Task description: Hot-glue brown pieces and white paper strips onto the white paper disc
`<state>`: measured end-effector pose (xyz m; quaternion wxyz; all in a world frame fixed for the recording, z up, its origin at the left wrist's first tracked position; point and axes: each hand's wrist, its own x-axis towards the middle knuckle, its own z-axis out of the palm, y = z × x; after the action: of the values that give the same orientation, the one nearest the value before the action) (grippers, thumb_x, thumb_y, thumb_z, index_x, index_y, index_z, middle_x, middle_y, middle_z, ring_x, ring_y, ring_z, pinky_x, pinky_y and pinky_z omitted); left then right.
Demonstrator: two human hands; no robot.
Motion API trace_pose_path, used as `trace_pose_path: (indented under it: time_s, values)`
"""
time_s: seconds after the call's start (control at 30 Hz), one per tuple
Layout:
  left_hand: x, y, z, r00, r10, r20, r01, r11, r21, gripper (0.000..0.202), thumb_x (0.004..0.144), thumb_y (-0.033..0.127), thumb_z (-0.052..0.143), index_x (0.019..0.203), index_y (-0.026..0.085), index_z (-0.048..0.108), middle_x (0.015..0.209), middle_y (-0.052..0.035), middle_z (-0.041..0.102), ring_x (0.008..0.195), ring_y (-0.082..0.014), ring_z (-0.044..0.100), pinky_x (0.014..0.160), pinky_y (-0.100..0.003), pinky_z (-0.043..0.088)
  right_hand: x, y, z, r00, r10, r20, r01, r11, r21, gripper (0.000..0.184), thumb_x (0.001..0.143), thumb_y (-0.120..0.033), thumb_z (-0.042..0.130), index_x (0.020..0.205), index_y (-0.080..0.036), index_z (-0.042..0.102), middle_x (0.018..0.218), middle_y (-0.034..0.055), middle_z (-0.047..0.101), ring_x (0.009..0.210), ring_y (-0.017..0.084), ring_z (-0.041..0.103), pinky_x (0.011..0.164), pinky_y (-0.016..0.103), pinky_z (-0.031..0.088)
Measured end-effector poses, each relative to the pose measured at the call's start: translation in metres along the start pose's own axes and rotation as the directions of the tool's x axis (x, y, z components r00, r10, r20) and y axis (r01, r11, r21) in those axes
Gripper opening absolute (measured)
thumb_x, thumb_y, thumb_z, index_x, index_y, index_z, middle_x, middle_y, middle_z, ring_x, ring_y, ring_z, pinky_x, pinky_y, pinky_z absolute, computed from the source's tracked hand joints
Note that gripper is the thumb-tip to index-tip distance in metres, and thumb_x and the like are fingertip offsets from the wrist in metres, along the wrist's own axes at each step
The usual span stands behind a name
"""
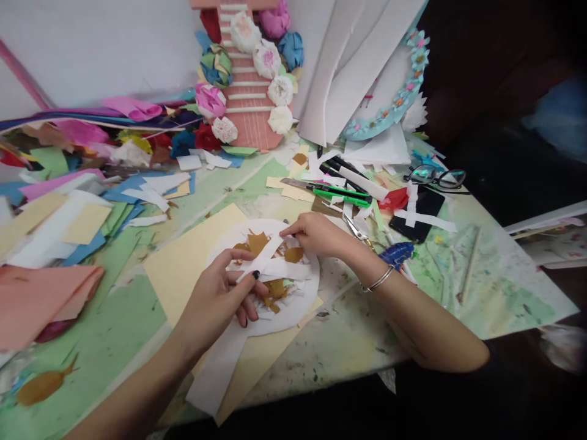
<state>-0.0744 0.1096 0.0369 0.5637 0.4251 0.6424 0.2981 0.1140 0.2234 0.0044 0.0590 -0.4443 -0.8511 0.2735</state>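
Two bare hands and one skinny bit of paper between them, that's what I'm looking at from over here. Going by the head view, the only one there is: the white strip (270,252) runs on a slant over the white disc (305,305), near end down left, far end up right, so its long axis pretty much draws a line from hand to hand. Left hand (224,287) has the near end, looks lightly pinched between thumb and fingers. Right hand (318,235) comes in from the other side with the index finger stretched out, its tip right at the far end. Can't tell if the thumb's gripping underneath. Neither hand is really nearer; each has its own end. Imo everything hangs on that slant, cos a second strip (288,270) lies more sideways and meets it near the left thumb. Brown scraps (259,243) sit around both. Scissors (355,227) are just beyond the right wrist, not being touched.
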Motion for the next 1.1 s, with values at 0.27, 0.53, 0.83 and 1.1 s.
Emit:
trace_pose_path:
  time_s: [0.27, 0.53, 0.83, 1.1]
  values:
    - [-0.003, -0.015, 0.001, 1.000, 0.013, -0.024, -0.016, 0.992, -0.127, 0.049, 0.070, 0.039, 0.067, 0.106, 0.021, 0.039, 0.067, -0.0008, 0.070, 0.037, -0.0155, 0.057, 0.032, -0.022, 0.042, 0.001, 0.008, 0.006, 0.994, -0.109, 0.007, 0.109, 0.987, -0.118, 0.048, 0.079, -0.004, 0.050, 0.118, -0.023, 0.071, 0.083, 0.0088, 0.075, 0.063, 0.013, 0.050, 0.064, 0.027, 0.033]
    - [-0.004, -0.035, 0.004, 0.997, 0.035, -0.064, -0.048, 0.977, -0.208, 0.042, 0.072, 0.035, 0.065, 0.097, 0.024, 0.032, 0.062, 0.0035, 0.067, 0.031, -0.0112, 0.050, 0.028, -0.015, 0.030, 0.002, 0.010, 0.007, 0.992, -0.128, 0.012, 0.128, 0.979, -0.157, 0.050, 0.077, -0.002, 0.047, 0.116, -0.022, 0.072, 0.082, 0.0093, 0.074, 0.067, 0.014, 0.052, 0.066, 0.027, 0.033]
    - [0.001, -0.051, 0.003, 0.996, 0.043, -0.081, -0.056, 0.985, -0.165, 0.036, 0.077, 0.030, 0.061, 0.093, 0.025, 0.029, 0.051, 0.0065, 0.064, 0.025, -0.0092, 0.043, 0.029, -0.013, 0.024, 0.004, 0.010, 0.007, 0.994, -0.108, 0.025, 0.110, 0.980, -0.164, 0.053, 0.076, 0.000, 0.047, 0.116, -0.022, 0.072, 0.078, 0.0081, 0.074, 0.062, 0.014, 0.049, 0.067, 0.028, 0.035]
    - [0.005, -0.056, 0.003, 0.993, 0.016, -0.120, -0.030, 0.993, -0.116, 0.035, 0.077, 0.030, 0.062, 0.092, 0.025, 0.031, 0.046, 0.0088, 0.061, 0.024, -0.0111, 0.044, 0.027, -0.014, 0.025, 0.001, 0.005, 0.005, 0.990, -0.129, 0.051, 0.138, 0.953, -0.270, 0.052, 0.080, -0.002, 0.046, 0.119, -0.025, 0.071, 0.074, 0.0069, 0.069, 0.064, 0.015, 0.045, 0.072, 0.030, 0.033]
